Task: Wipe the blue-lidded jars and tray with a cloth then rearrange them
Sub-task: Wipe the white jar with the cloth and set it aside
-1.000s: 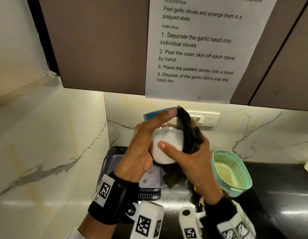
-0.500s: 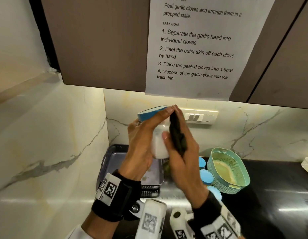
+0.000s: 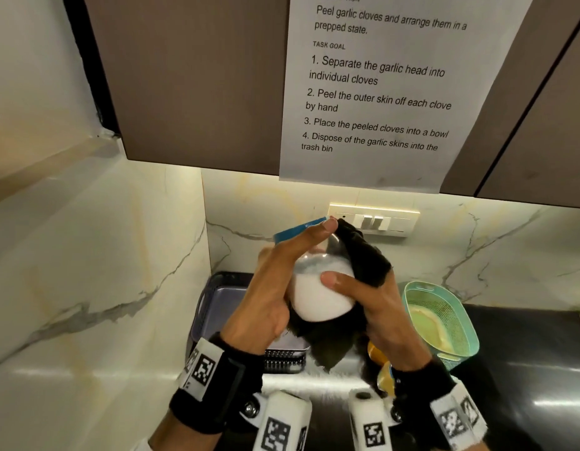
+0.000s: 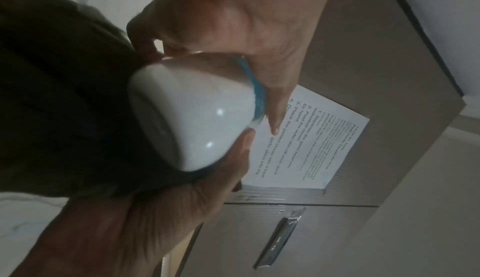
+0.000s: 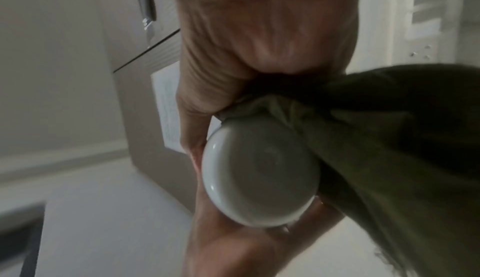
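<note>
A white jar (image 3: 317, 296) with a blue lid (image 3: 298, 230) is held up in the air, tilted with its base toward me. My left hand (image 3: 282, 278) grips it at the lid end, fingers round the rim. My right hand (image 3: 363, 297) wraps a dark cloth (image 3: 363, 258) round the jar's right side, its thumb on the white body. In the left wrist view the jar (image 4: 192, 117) shows its blue rim (image 4: 255, 88) under my fingers. The right wrist view shows the jar's base (image 5: 259, 174) against the cloth (image 5: 376, 137). The grey tray (image 3: 217, 304) lies below on the counter.
A mint green perforated basket (image 3: 444, 320) stands on the dark counter (image 3: 526, 369) right of my hands. Something yellow (image 3: 378, 356) peeks out under my right wrist. A printed sheet (image 3: 379, 92) hangs on the brown cabinet above. Marble walls close in the left and back.
The right hand with the cloth has turned round the jar, from edge-on against its side to wrapping it with the thumb in front. The jar stays raised in the left hand.
</note>
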